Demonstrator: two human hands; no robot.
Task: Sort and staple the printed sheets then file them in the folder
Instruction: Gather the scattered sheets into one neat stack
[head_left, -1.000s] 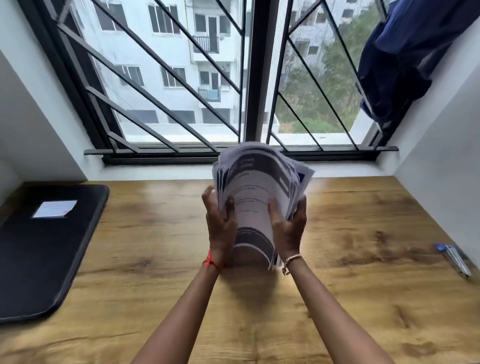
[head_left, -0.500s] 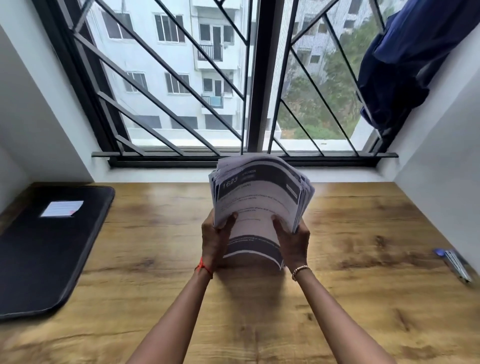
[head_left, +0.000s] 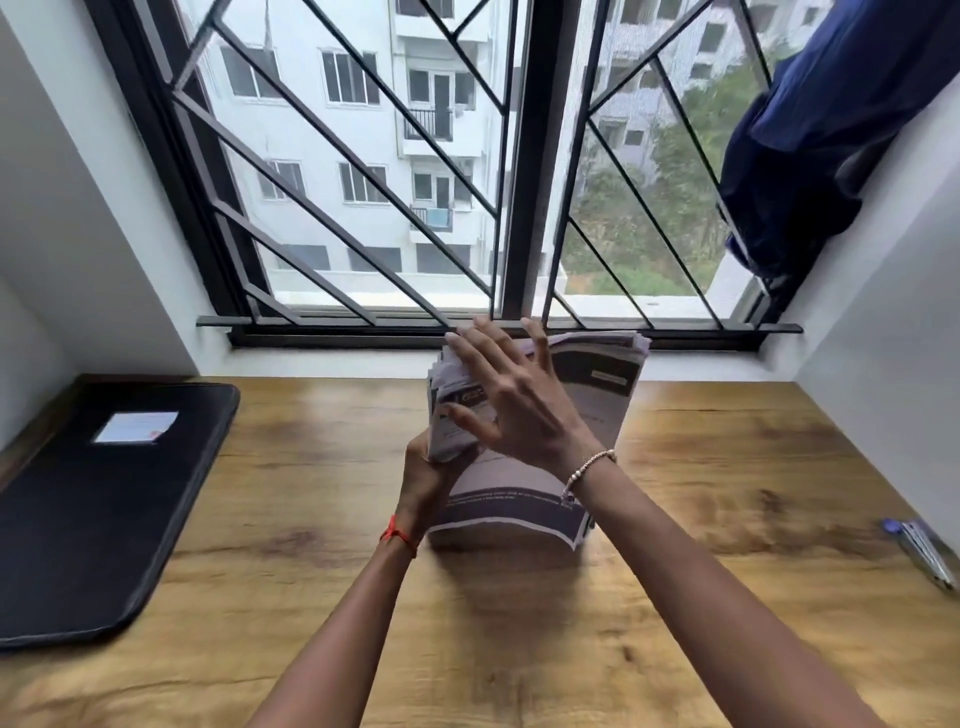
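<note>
Stack of printed sheets (head_left: 587, 395): held upright over the far middle of the surface (head_left: 727, 467), top edge reaching the window sill. Printed text is blurred and unreadable. Whether the lower edge touches the surface or hangs just above it cannot be told.

Left hand (head_left: 423, 480): grips the stack at its lower left edge. Its fingers are mostly hidden behind the paper, so only the back of the hand and the wrist with a red thread (head_left: 400, 535) show.

Right hand (head_left: 511, 400): released, fingers straight and spread, laid flat across the front of the stack near its upper left. It covers most of the top sheet's heading. Beaded bracelet (head_left: 587, 467) on the wrist.

Folder (head_left: 104, 519): black, closed, flat on the left of the surface, well apart from the stack; its near left part is cut off by the frame edge. White label (head_left: 136, 427) on the cover, writing too small to read.

Right edge: a blue and silver object (head_left: 924, 553) lies on the surface, partly cut off; cannot tell what it is.

Top right: blue cloth (head_left: 810, 135) hangs by the window (head_left: 363, 182), upper part out of frame.
</note>
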